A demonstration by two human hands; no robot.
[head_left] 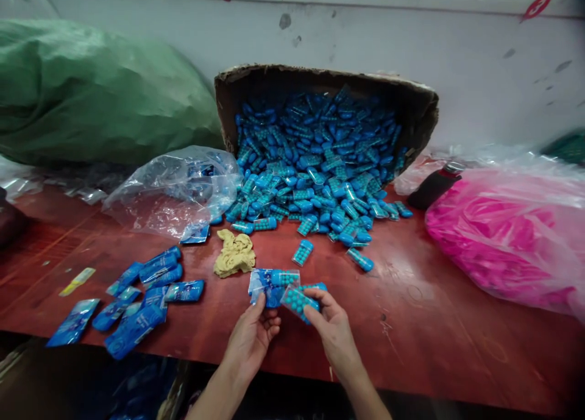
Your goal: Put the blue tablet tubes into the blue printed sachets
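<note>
My left hand (255,333) pinches a blue printed packet (265,284) with a clear edge, thumb on its front. In my right hand (333,323), thumb and fingers close on a small clear container of blue beads (295,302), tilted beside the packet. Another blue container partly shows behind those fingers. Just beyond both hands, a loose bead container (302,252) and a blue-capped one (360,259) lie on the red table (439,322). A crumpled yellow wad (234,253) rests beyond my left hand.
A tipped cardboard box (326,71) spills many bead containers (315,182). Filled blue packets (137,328) lie left, near a yellow-and-white strip (77,281) and a clear plastic bag (173,188). A green sack (100,97), dark bottle (432,187) and pink-filled bag (498,237) flank the box.
</note>
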